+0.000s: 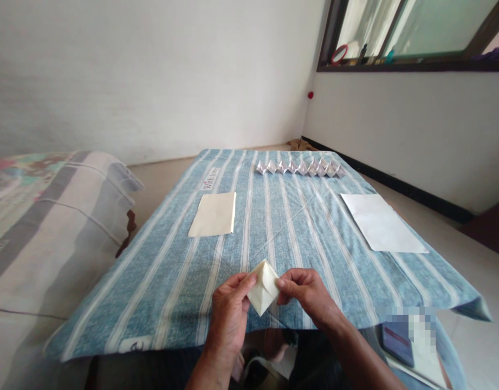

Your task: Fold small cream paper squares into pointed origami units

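A small diamond-shaped piece of folded cream paper is held up over the near edge of the table, with crease lines and a flap showing on its face. My left hand pinches its left corner, thumb in front and fingers behind. At the right corner, my right hand grips it between thumb and curled forefinger. Beyond my left hand lies a stack of cream paper. A white sheet or stack of paper rests at the table's right side.
A blue striped cloth covers the table. Toward the far edge stands a row of several shiny folded paper pieces. A phone lies on a stool at the lower right. To the left is a bed.
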Available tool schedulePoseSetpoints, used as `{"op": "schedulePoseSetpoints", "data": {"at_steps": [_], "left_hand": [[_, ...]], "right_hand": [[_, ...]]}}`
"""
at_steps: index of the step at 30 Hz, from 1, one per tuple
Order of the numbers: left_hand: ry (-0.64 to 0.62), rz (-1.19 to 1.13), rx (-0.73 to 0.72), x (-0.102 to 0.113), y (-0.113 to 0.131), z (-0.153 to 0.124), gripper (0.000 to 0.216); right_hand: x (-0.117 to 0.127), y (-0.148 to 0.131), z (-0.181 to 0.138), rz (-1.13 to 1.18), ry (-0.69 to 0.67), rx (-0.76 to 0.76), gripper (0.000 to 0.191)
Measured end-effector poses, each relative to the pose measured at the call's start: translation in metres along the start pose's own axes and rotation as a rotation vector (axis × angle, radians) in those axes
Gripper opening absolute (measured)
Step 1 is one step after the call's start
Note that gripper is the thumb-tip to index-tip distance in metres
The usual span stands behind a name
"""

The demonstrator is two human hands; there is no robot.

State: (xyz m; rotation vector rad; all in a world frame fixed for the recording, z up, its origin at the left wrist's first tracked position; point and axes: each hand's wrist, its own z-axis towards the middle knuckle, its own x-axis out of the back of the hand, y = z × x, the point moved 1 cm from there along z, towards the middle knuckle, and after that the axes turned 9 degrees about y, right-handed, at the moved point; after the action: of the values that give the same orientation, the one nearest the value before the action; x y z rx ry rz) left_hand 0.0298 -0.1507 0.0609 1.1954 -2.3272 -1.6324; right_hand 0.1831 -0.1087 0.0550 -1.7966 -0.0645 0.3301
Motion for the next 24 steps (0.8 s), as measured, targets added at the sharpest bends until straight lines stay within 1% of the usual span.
{"op": "schedulePoseSetpoints", "data": {"at_steps": [8, 24], "left_hand": [[-0.008, 0.001, -0.006, -0.0001, -0.0002, -0.0003, 0.033], [-0.022, 0.010, 0.014, -0.0023, -0.0049, -0.0003, 0.031]], "right_hand": [[0.0016, 0.0006, -0.0011, 0.000, 0.004, 0.009, 0.038], [0.0061, 0.0066, -0.0033, 0.006, 0.056, 0.004, 0.041]]}}
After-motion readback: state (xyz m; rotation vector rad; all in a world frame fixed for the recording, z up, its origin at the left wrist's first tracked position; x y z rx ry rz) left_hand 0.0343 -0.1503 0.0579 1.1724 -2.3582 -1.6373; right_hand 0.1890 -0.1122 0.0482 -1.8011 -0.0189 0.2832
